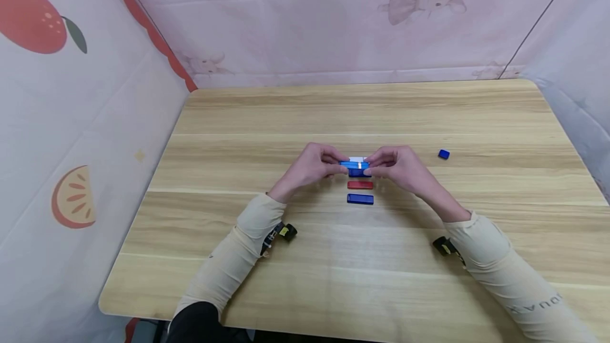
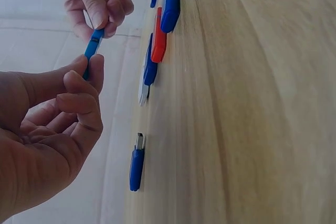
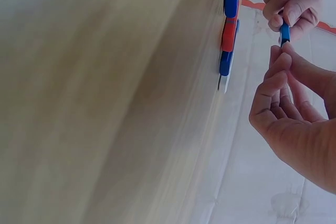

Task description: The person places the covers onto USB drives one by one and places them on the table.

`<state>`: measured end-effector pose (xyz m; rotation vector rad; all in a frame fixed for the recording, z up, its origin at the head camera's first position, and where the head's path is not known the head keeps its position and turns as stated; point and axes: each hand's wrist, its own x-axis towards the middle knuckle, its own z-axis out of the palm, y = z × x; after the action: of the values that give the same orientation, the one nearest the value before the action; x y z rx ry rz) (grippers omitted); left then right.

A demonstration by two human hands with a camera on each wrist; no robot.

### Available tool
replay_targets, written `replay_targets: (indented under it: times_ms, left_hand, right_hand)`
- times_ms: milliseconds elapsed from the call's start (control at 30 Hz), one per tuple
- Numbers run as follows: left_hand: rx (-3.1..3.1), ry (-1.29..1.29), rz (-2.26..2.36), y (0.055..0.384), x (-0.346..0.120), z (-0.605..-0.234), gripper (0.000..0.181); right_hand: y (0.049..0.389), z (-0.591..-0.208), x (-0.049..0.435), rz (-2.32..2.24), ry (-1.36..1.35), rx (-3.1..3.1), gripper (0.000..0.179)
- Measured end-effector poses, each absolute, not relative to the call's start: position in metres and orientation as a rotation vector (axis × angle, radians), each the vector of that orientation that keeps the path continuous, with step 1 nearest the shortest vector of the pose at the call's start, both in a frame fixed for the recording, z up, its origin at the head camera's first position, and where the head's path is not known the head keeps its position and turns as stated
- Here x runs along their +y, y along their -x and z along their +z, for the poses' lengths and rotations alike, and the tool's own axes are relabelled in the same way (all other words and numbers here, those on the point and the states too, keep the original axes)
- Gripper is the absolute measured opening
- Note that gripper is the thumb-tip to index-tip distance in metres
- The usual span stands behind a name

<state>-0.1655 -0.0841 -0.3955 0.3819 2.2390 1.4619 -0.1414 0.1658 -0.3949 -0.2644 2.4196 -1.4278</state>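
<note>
Both hands hold a light blue USB stick [image 1: 353, 164] between them, above the table. My left hand [image 1: 314, 164] pinches one end with thumb and fingers, and my right hand [image 1: 399, 167] pinches the other. A narrow pale band shows along the stick between the two grips; whether the cap is seated is unclear. Just below lies a row: a white stick [image 1: 357, 159], a dark blue stick [image 1: 359, 173], a red stick [image 1: 359, 185] and another dark blue stick [image 1: 360, 199]. The hands partly cover the upper two.
A small blue cap-like piece [image 1: 443, 154] lies to the right on the wooden table [image 1: 295, 269]. In the left wrist view, a blue USB stick [image 2: 136, 169] with its metal plug bare lies apart from the row. Printed cloth [image 1: 305, 30] hangs behind the table.
</note>
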Motion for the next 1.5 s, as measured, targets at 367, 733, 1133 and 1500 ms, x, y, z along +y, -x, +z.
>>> replay_targets:
  times_ms: [367, 733, 1133, 1500]
  left_hand:
    - [2.235, -0.384, 1.48, 0.164, -0.083, -0.397, 0.02]
    - [2.237, -0.361, 1.497, 0.164, -0.077, -0.402, 0.019]
    - [2.22, -0.349, 1.482, 0.169, -0.072, -0.399, 0.02]
    - [2.281, -0.438, 1.369, 0.183, -0.068, -0.398, 0.016]
  right_hand:
    - [0.141, -0.394, 0.162, -1.413, 0.257, 2.421, 0.025]
    - [0.144, -0.395, 0.163, -1.37, 0.2, 2.448, 0.025]
    - [0.148, -0.39, 0.165, -1.325, 0.212, 2.468, 0.024]
    - [0.159, -0.39, 0.167, -1.279, 0.262, 2.53, 0.021]
